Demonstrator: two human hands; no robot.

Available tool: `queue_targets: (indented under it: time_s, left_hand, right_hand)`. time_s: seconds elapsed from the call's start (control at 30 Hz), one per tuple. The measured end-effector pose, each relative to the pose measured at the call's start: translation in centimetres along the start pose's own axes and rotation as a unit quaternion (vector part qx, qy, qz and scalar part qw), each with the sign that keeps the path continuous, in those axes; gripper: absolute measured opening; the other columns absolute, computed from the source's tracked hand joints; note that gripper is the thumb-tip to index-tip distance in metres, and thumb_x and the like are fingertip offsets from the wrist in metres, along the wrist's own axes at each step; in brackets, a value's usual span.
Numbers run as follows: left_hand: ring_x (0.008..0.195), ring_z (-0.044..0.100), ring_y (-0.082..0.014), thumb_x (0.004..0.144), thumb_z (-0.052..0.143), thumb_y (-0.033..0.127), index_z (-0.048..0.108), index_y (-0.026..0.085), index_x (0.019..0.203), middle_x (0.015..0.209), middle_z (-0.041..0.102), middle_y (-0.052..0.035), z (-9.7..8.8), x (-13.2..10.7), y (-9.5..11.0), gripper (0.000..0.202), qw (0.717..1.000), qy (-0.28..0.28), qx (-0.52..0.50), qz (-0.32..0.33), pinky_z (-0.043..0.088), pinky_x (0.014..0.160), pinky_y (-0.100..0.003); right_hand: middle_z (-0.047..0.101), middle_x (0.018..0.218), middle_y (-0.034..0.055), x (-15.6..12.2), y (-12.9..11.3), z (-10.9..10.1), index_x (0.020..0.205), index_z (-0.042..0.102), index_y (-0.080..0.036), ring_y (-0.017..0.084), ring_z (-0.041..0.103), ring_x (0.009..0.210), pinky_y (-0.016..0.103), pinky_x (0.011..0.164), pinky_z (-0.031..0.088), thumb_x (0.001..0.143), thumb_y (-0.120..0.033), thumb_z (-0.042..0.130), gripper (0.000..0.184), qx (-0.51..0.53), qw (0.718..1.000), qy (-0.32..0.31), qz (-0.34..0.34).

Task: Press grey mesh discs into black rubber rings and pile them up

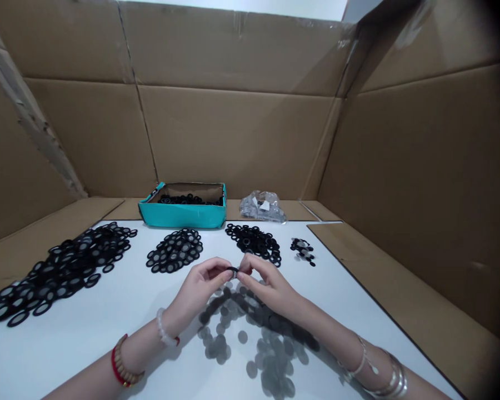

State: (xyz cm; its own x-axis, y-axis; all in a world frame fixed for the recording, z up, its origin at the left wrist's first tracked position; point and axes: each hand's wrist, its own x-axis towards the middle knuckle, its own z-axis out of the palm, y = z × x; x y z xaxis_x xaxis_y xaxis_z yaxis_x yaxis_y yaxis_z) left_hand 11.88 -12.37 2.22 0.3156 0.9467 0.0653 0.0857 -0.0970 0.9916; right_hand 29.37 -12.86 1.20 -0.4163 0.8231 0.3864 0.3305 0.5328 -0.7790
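Between my two hands, above the white table, is a small black ring (233, 270). My left hand (206, 280) pinches its left side with thumb and fingers. From the right, my right hand (264, 278) closes thumb and fingertips on the same ring. A pale patch shows inside it, too small to make out. Below my hands lie many loose grey translucent discs (275, 364), some overlapping in a heap. Just beyond the hands is a pile of black rings (254, 241); to its left sits a pile of black rings with grey centres (175, 251).
A long heap of black rings with grey centres (73, 266) spreads along the left. At the back stand a teal box (183, 215) holding black rings and a clear plastic bag (262, 206). Small black and grey pieces (303, 251) lie right. Cardboard walls (233, 133) enclose the table.
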Motion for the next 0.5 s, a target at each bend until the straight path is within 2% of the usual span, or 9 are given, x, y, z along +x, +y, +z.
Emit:
queue_targets:
  time_s: [0.2,0.33,0.5]
  left_hand:
    - [0.075,0.054,-0.0166,0.076,0.06,0.032,0.064,0.015,0.079,0.078,0.061,-0.0032,0.1,0.1,-0.8,0.017,0.997,-0.023,-0.062,-0.032,0.042,0.067,-0.025]
    - [0.079,0.054,-0.0164,0.075,0.062,0.032,0.063,0.016,0.083,0.082,0.061,-0.0031,0.4,0.0,-1.5,0.018,0.995,0.019,-0.092,-0.021,0.042,0.071,-0.025]
    - [0.07,0.052,-0.0138,0.073,0.064,0.035,0.061,0.016,0.085,0.079,0.059,-0.0015,1.0,-0.1,-2.1,0.022,0.99,0.045,-0.132,-0.036,0.042,0.065,-0.024]
  right_hand:
    - [0.045,0.072,-0.0012,0.1,0.0,0.1,0.071,0.043,-0.019,0.013,0.045,0.069,0.025,0.064,0.036,0.091,-0.026,0.043,0.021,0.007,1.0,-0.008,-0.002]
    - [0.045,0.071,-0.0016,0.1,0.3,0.5,0.07,0.042,-0.019,0.013,0.044,0.067,0.025,0.063,0.036,0.09,-0.025,0.043,0.021,0.001,1.0,-0.004,-0.006]
    - [0.048,0.074,-0.001,0.1,0.5,0.9,0.076,0.045,-0.019,0.013,0.046,0.069,0.025,0.064,0.037,0.091,-0.025,0.043,0.016,-0.009,1.0,-0.011,0.027]
